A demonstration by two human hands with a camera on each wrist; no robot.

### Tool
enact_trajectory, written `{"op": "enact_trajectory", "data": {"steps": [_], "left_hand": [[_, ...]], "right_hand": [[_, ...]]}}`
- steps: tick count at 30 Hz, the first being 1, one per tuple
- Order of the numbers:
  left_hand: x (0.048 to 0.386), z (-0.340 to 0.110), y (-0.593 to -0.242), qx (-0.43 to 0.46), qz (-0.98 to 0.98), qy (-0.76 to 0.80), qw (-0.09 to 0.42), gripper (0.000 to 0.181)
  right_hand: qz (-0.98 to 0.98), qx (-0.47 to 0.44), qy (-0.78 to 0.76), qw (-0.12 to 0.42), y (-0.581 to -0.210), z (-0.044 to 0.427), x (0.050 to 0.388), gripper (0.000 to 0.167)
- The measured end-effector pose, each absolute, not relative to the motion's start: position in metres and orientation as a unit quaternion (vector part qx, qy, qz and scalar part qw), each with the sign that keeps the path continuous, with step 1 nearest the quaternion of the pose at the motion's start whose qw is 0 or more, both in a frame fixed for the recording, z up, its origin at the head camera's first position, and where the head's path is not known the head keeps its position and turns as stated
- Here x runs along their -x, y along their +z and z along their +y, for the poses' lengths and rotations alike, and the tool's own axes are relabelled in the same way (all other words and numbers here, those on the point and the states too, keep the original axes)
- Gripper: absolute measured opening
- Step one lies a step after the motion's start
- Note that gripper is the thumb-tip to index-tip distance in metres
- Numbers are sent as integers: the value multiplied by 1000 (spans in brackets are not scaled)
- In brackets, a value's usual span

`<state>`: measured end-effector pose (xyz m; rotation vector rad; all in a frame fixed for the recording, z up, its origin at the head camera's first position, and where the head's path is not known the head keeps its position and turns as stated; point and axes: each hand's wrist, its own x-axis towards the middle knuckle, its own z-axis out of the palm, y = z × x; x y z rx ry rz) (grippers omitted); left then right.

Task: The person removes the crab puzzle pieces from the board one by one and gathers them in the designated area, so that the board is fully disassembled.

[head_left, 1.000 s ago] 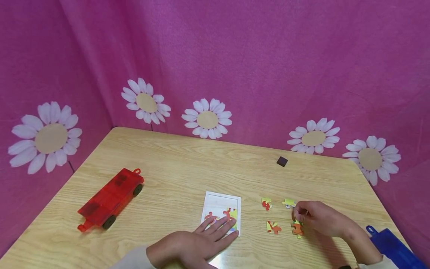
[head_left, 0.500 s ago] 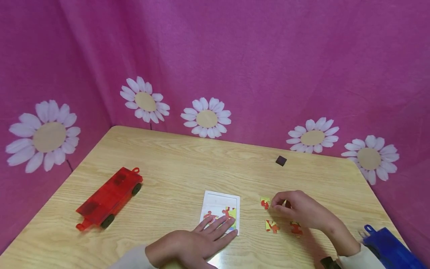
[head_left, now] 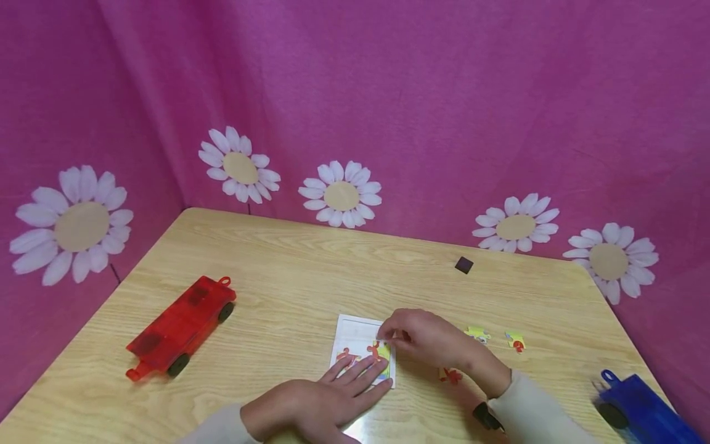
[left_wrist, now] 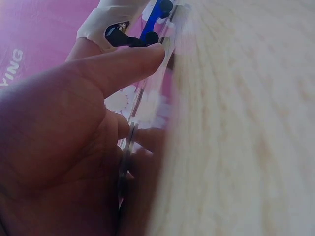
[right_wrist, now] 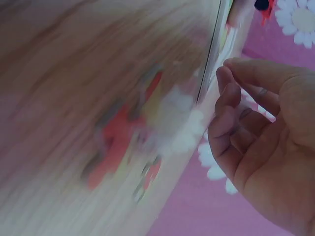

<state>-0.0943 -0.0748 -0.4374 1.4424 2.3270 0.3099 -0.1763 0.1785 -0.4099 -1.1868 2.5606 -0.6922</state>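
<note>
Right now, from my post behind the cameras, I see the white puzzle tray (head_left: 352, 336) on the near half of the desk (head_left: 288, 277), about midway between its left and right edges. My left hand (head_left: 324, 407) lies flat across the tray's near end, fingers straight and spread, grasping nothing. Two puzzle pieces, a red-patterned one (head_left: 346, 356) and a red-and-yellow one (head_left: 383, 351), show in the tray just past those fingertips.

My right hand (head_left: 427, 338) is at the tray's right edge, fingers curled, thumb and fingertips drawn together; I cannot tell whether they pinch a piece. To the tray's right, a mostly yellow piece (head_left: 478, 335), a yellow piece with red (head_left: 516, 341) and a partly hidden red piece (head_left: 450, 375) lie on the desk.

A red toy car (head_left: 180, 324) stands near the desk's left edge, a blue toy car (head_left: 646, 407) by the right, and a dark square (head_left: 464, 265) near the far edge.
</note>
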Motion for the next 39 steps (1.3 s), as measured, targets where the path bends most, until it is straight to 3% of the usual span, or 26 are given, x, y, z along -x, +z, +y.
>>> {"op": "enact_trajectory", "data": {"steps": [13, 23, 31, 39], "left_hand": [[94, -75, -438, -514, 834, 93, 176, 89], [93, -74, -438, -519, 837, 76, 156, 89], [95, -75, -438, -519, 826, 112, 189, 90], [95, -76, -438, -518, 827, 108, 187, 90]], "right_hand": [[882, 419, -193, 94, -414, 161, 176, 15], [891, 383, -217, 107, -413, 158, 177, 10], [893, 366, -232, 125, -414, 155, 178, 12], [892, 362, -239, 128, -414, 153, 179, 12]]}}
